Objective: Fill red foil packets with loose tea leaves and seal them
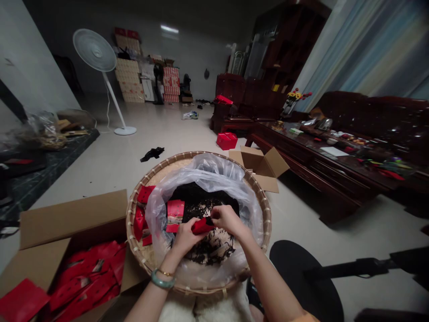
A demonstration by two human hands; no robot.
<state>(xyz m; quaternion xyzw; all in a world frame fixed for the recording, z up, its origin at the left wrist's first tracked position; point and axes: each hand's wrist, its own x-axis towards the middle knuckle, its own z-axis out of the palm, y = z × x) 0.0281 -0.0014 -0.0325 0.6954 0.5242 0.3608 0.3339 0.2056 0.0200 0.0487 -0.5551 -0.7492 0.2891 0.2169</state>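
Observation:
My left hand is closed round a small red packet, tilted with its mouth to the right. At that mouth, my right hand has its fingers pinched together; what is between them is hidden. Below both hands, dark dried leaves, which look like tea, lie in a clear plastic bag spread open inside a round woven bamboo tray. Another red packet rests on the leaves at the left. Several more red packets lie between the bag and the tray's left rim.
At the lower left, an open cardboard box holds many red packets. A smaller open carton sits beyond the tray, near a dark wooden table. A black round stand base is at right; a white fan stands at back left.

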